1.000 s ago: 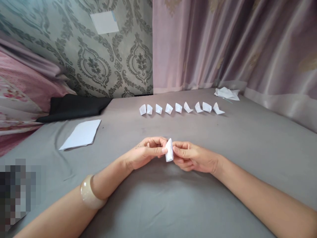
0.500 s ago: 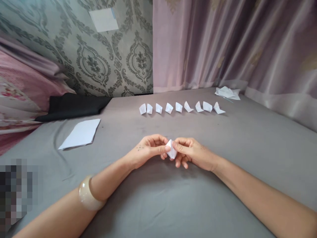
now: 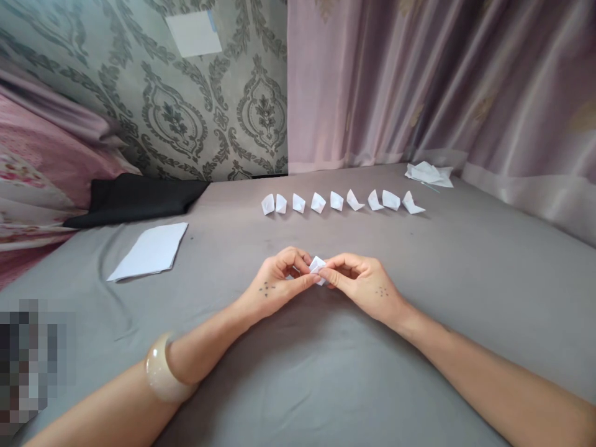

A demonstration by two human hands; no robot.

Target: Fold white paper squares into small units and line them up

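A small folded piece of white paper (image 3: 317, 264) is pinched between both hands above the grey sheet (image 3: 298, 372). My left hand (image 3: 284, 276) grips its left side with thumb and fingers. On the other side, my right hand (image 3: 365, 282) has its thumb against the front of the paper and its fingers behind. The two thumb tips nearly meet on the paper and cover its lower part. Beyond the hands stands a row of several small folded white paper pieces (image 3: 318, 202), some upright and some tilted.
A stack of white paper sheets (image 3: 151, 251) lies at the left, near a black cloth (image 3: 139, 198). Loose folded papers (image 3: 428, 174) lie at the far right by the pink curtain (image 3: 372, 87). A patterned wall (image 3: 186, 112) bounds the back.
The folded paper has turned in my fingers, and its pointed top now shows above the thumbs. My right fingers, spread below before, have drawn in behind it.
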